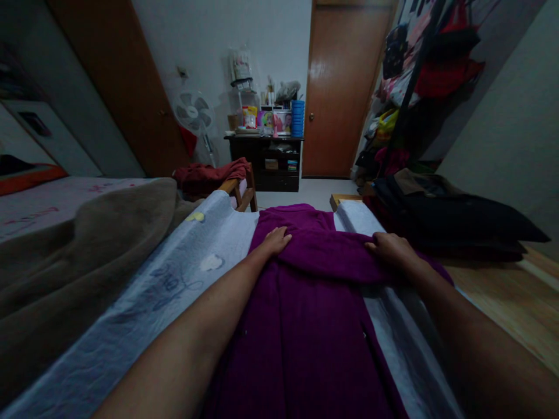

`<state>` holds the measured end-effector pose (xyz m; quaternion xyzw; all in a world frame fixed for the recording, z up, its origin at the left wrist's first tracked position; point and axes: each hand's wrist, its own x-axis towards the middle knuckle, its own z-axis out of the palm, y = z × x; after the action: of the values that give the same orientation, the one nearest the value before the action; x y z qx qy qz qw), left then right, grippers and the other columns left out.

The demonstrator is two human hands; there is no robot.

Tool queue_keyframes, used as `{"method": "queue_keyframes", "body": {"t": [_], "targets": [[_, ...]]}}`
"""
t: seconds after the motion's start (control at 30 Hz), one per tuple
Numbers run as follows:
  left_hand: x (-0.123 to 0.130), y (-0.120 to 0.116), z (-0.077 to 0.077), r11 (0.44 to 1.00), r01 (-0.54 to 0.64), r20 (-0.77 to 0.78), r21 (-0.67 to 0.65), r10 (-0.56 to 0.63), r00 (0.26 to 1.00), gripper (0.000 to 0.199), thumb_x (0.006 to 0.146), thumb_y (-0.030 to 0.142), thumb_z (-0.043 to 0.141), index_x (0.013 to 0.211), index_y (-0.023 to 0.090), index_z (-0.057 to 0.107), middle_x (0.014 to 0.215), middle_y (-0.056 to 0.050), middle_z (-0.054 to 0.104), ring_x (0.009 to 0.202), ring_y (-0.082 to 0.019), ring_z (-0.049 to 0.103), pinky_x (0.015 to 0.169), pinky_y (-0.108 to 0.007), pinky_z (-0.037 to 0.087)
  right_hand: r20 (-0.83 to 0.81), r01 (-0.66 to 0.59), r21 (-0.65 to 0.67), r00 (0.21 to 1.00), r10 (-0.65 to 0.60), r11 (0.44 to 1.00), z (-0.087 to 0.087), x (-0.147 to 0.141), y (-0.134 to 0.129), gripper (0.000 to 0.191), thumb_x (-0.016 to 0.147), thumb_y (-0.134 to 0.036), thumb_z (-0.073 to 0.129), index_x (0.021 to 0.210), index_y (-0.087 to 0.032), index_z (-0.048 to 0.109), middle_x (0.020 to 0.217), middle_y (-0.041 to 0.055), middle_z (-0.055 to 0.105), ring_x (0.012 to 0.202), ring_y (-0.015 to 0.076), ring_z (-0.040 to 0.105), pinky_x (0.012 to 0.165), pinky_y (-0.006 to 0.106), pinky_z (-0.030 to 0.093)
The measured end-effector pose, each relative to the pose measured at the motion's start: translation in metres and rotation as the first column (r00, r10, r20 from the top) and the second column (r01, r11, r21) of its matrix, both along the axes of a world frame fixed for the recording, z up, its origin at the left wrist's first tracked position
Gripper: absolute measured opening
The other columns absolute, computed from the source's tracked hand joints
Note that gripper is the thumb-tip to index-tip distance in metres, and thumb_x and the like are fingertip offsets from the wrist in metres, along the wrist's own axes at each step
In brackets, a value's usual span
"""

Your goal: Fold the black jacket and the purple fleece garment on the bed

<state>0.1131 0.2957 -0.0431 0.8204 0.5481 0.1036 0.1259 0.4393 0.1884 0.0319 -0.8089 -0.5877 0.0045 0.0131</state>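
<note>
A purple jacket (314, 343) lies spread out, its collar end away from me, on a pale grey patterned sheet (183, 291). One sleeve (327, 256) is laid across its upper part and reaches out past the right side. My left hand (276, 241) lies on the jacket at the left end of that sleeve, fingers stretched out and pressing down. At the right, my right hand (393, 247) has its fingers closed around the sleeve. A dark pocket opening shows low on the jacket's right side.
A brown blanket (96, 256) lies to the left. Folded dark clothes (449, 209) are stacked at the right on a wooden surface (502, 297). Beyond are a red cloth (213, 171), a standing fan (194, 113), a black cabinet (266, 174) and a wooden door (347, 93).
</note>
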Motion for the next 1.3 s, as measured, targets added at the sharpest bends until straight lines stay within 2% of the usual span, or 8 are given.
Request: {"method": "queue_keyframes", "body": {"t": [0.1, 0.23, 0.47, 0.63, 0.83, 0.97, 1.13, 1.3], "targets": [[0.003, 0.001, -0.003, 0.997, -0.050, -0.017, -0.059, 0.049, 0.999, 0.061, 0.097, 0.050, 0.022, 0.145, 0.017, 0.035, 0.153, -0.013, 0.036, 0.141, -0.027, 0.032, 0.112, -0.042, 0.028, -0.103, -0.126, -0.064, 0.988, 0.119, 0.990, 0.020, 0.016, -0.014, 0.030, 0.088, -0.044, 0.057, 0.093, -0.017, 0.070, 0.095, 0.0141, 0.071, 0.081, 0.0212, 0.065, 0.067, 0.028, 0.042], [0.005, 0.002, 0.001, 0.993, -0.045, -0.063, -0.113, 0.038, 0.997, 0.054, 0.098, 0.045, 0.017, 0.147, 0.026, 0.034, 0.155, -0.004, 0.032, 0.144, -0.024, 0.026, 0.114, -0.041, 0.024, -0.273, -0.148, -0.069, 0.954, 0.124, 0.987, 0.040, 0.038, -0.030, 0.037, 0.086, -0.049, 0.055, 0.088, -0.016, 0.071, 0.087, 0.0089, 0.071, 0.071, 0.0182, 0.064, 0.059, 0.025, 0.041], [0.013, -0.010, 0.005, 0.991, -0.087, -0.155, -0.104, 0.070, 0.985, 0.068, 0.094, 0.061, 0.023, 0.151, 0.024, 0.025, 0.159, -0.013, 0.020, 0.145, -0.032, 0.018, 0.114, -0.050, 0.019, -0.259, -0.159, -0.138, 0.958, 0.119, 0.978, 0.025, 0.067, -0.048, 0.029, 0.081, -0.040, 0.060, 0.089, -0.014, 0.070, 0.090, 0.0089, 0.071, 0.075, 0.0189, 0.064, 0.059, 0.025, 0.042], [0.021, -0.004, 0.015, 0.987, -0.064, -0.207, -0.149, 0.032, 0.978, 0.068, 0.089, 0.059, 0.038, 0.149, 0.028, 0.031, 0.158, -0.014, 0.022, 0.143, -0.039, 0.022, 0.109, -0.058, 0.023, -0.410, -0.137, -0.201, 0.911, 0.044, 0.970, 0.033, 0.089, -0.075, 0.021, 0.075, -0.028, 0.057, 0.086, -0.014, 0.069, 0.085, 0.0076, 0.071, 0.074, 0.0193, 0.064, 0.060, 0.025, 0.045], [0.032, 0.003, 0.012, 0.989, 0.030, -0.155, -0.143, -0.052, 0.987, 0.058, 0.094, 0.044, 0.033, 0.150, 0.029, 0.027, 0.160, -0.002, 0.018, 0.147, -0.029, 0.012, 0.115, -0.049, 0.017, -0.708, -0.017, 0.029, 0.706, 0.032, 0.999, 0.047, 0.096, -0.100, 0.029, 0.071, -0.036, 0.062, 0.093, -0.018, 0.067, 0.092, 0.0077, 0.070, 0.083, 0.0211, 0.064, 0.066, 0.026, 0.050], [0.037, 0.003, 0.006, 0.986, -0.005, -0.137, -0.169, -0.018, 0.990, 0.067, 0.093, 0.060, 0.023, 0.152, 0.028, 0.024, 0.160, -0.005, 0.016, 0.145, -0.040, 0.010, 0.112, -0.060, 0.016, -0.862, 0.098, 0.030, 0.507, -0.024, 0.995, 0.037, 0.108, -0.110, 0.031, 0.074, -0.043, 0.061, 0.092, -0.018, 0.066, 0.089, 0.0120, 0.069, 0.074, 0.0205, 0.064, 0.060, 0.028, 0.049], [0.043, 0.003, 0.018, 0.980, 0.002, -0.132, -0.200, -0.029, 0.991, 0.068, 0.092, 0.056, 0.031, 0.149, 0.020, 0.031, 0.157, -0.013, 0.023, 0.143, -0.042, 0.020, 0.109, -0.061, 0.022, -0.730, 0.071, -0.111, 0.671, -0.130, 0.991, 0.009, 0.121, -0.116, 0.032, 0.069, -0.047, 0.065, 0.082, -0.018, 0.065, 0.076, 0.0053, 0.067, 0.066, 0.0169, 0.060, 0.053, 0.024, 0.045], [0.037, -0.022, 0.037, 0.974, 0.159, -0.061, -0.163, -0.171, 0.983, 0.049, 0.093, 0.032, 0.038, 0.137, 0.014, 0.048, 0.144, -0.012, 0.049, 0.131, -0.020, 0.047, 0.108, -0.029, 0.034, -0.657, 0.022, -0.059, 0.751, -0.055, 0.998, 0.005, 0.119, -0.123, 0.034, 0.071, -0.049, 0.064, 0.085, -0.018, 0.068, 0.083, 0.0065, 0.069, 0.071, 0.0180, 0.062, 0.056, 0.024, 0.046]]}}
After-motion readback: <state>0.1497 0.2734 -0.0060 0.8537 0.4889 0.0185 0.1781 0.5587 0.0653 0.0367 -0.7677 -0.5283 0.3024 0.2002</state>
